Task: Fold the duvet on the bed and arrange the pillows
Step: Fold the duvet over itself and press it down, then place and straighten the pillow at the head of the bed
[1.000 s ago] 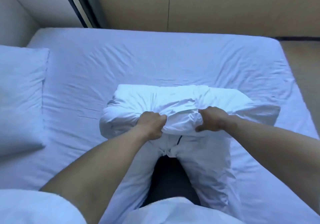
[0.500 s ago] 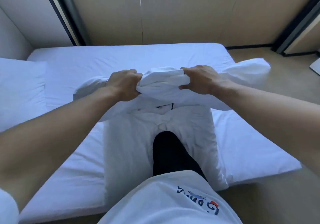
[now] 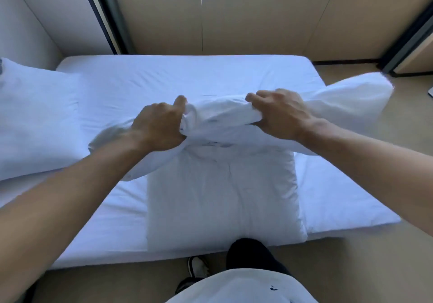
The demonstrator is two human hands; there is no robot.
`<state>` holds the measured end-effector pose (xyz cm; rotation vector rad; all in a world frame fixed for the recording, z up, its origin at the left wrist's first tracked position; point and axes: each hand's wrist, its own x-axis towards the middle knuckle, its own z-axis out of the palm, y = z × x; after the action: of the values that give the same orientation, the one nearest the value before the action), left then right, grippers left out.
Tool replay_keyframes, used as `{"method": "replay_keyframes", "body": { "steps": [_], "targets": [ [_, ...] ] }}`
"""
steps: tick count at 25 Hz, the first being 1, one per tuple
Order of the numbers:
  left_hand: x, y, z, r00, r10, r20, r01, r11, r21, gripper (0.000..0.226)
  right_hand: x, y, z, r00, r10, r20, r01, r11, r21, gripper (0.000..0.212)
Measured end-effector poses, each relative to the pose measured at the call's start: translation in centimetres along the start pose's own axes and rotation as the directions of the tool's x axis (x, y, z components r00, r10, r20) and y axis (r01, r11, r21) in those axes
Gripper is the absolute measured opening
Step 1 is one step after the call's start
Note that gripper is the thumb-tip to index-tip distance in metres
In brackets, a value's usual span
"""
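White pillow (image 3: 225, 185) gripped, left hand (image 3: 159, 127), right hand (image 3: 278, 115)

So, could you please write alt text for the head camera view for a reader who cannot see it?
Two bare hands, left hand and right hand, grip the bunched middle of a white pillow held above a bed. Beneath it a second pillow lies at the bed's near edge, and a third pillow rests at the left.
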<state>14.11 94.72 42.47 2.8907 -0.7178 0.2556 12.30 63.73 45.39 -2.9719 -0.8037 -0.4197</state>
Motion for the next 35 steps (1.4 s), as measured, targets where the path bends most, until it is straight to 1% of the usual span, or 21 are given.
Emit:
{"method": "replay_keyframes", "body": {
  "steps": [2, 3, 4, 5, 6, 7, 9, 11, 12, 13, 15, 18, 19, 21, 23, 24, 27, 29, 30, 32, 35],
  "targets": [
    [-6.6, 1.9, 4.9, 0.991, 0.126, 0.048, -0.126, 0.992, -0.002, 0.048, -6.8, -2.5, 3.9, 0.992, -0.064, 0.11, 0.056, 0.996, 0.066, 0.044],
    [-10.0, 3.1, 7.9, 0.974, 0.16, 0.161, -0.155, 0.987, -0.039, 0.052, -10.4, -3.7, 6.6, 0.966, -0.075, 0.246, 0.05, 0.993, 0.104, 0.044],
    [-13.6, 4.6, 10.6, 0.934, 0.111, 0.34, -0.099, 0.994, -0.051, 0.055, -13.7, -5.0, 9.3, 0.904, -0.073, 0.421, 0.017, 0.991, 0.136, 0.042],
    [-16.7, 6.4, 13.4, 0.873, 0.091, 0.479, -0.094, 0.995, -0.018, 0.052, -16.5, -6.1, 11.9, 0.816, -0.065, 0.574, -0.033, 0.987, 0.159, 0.042],
    [-19.2, 8.2, 15.8, 0.773, 0.074, 0.629, -0.091, 0.996, -0.005, 0.042, -19.1, -7.0, 14.6, 0.719, -0.05, 0.694, -0.096, 0.981, 0.17, 0.044],
    [-21.3, 9.8, 18.3, 0.688, 0.002, 0.726, -0.019, 1.0, 0.015, 0.029, -21.5, -7.5, 17.0, 0.62, -0.029, 0.784, -0.162, 0.973, 0.164, 0.045],
    [-23.7, 12.2, 21.1, 0.513, -0.119, 0.85, 0.121, 0.99, 0.066, 0.024, -25.3, -8.0, 19.9, 0.416, 0.035, 0.909, -0.28, 0.956, 0.091, 0.053],
    [-23.2, 13.5, 21.0, 0.426, -0.151, 0.892, 0.204, 0.977, 0.068, 0.016, -27.2, -7.9, 20.6, 0.292, 0.041, 0.955, -0.362, 0.93, 0.071, 0.057],
    [-22.6, 13.8, 20.4, 0.446, -0.159, 0.881, 0.276, 0.961, 0.034, 0.007, -27.4, -7.8, 20.4, 0.286, 0.037, 0.957, -0.413, 0.906, 0.088, 0.054],
    [-21.8, 13.7, 20.0, 0.534, -0.186, 0.825, 0.338, 0.941, -0.006, 0.017, -27.2, -7.5, 20.4, 0.317, 0.051, 0.947, -0.446, 0.889, 0.102, 0.047],
    [-19.5, 13.2, 18.9, 0.687, -0.266, 0.677, 0.405, 0.913, -0.053, 0.038, -25.2, -6.5, 19.8, 0.427, 0.103, 0.898, -0.492, 0.86, 0.135, 0.029],
    [-16.4, 11.2, 18.8, 0.795, -0.387, 0.467, 0.425, 0.905, 0.026, 0.038, -21.5, -5.1, 19.6, 0.565, 0.189, 0.804, -0.506, 0.848, 0.156, 0.016],
    [-15.7, 10.1, 19.1, 0.783, -0.41, 0.468, 0.409, 0.906, 0.109, 0.043, -20.5, -4.8, 19.8, 0.616, 0.216, 0.757, -0.485, 0.862, 0.149, 0.015],
    [-15.1, 7.6, 19.9, 0.661, -0.505, 0.555, 0.429, 0.861, 0.274, 0.065, -18.6, -3.9, 20.6, 0.72, 0.249, 0.648, -0.394, 0.915, 0.087, 0.018],
    [-16.0, 5.5, 20.7, 0.507, -0.575, 0.642, 0.499, 0.803, 0.325, 0.083, -17.9, -2.9, 21.5, 0.72, 0.311, 0.62, -0.387, 0.922, -0.012, 0.034],
    [-16.8, 4.7, 21.4, 0.441, -0.583, 0.682, 0.538, 0.78, 0.318, 0.091, -18.1, -2.5, 21.9, 0.67, 0.338, 0.661, -0.413, 0.909, -0.047, 0.046],
    [-19.6, 3.6, 22.9, 0.326, -0.603, 0.728, 0.694, 0.676, 0.249, 0.109, -20.1, -2.6, 23.0, 0.455, 0.298, 0.839, -0.429, 0.899, -0.087, 0.082],
    [-21.6, 2.4, 24.1, 0.183, -0.6, 0.779, 0.772, 0.579, 0.263, 0.122, -21.3, -3.8, 23.6, 0.356, 0.266, 0.896, -0.42, 0.902, -0.101, 0.094],
    [-22.4, 2.0, 24.7, 0.125, -0.578, 0.806, 0.765, 0.573, 0.293, 0.122, -21.6, -4.4, 23.9, 0.327, 0.261, 0.908, -0.423, 0.9, -0.107, 0.097],
    [-21.8, 1.3, 24.7, 0.069, -0.512, 0.856, 0.66, 0.667, 0.346, 0.099, -21.0, -4.8, 24.0, 0.29, 0.28, 0.915, -0.46, 0.879, -0.123, 0.097],
    [-16.2, 1.2, 23.1, 0.177, -0.353, 0.919, 0.394, 0.881, 0.262, 0.039, -18.8, -4.7, 23.0, 0.245, 0.272, 0.93, -0.544, 0.833, -0.1, 0.085]
  ]
}}
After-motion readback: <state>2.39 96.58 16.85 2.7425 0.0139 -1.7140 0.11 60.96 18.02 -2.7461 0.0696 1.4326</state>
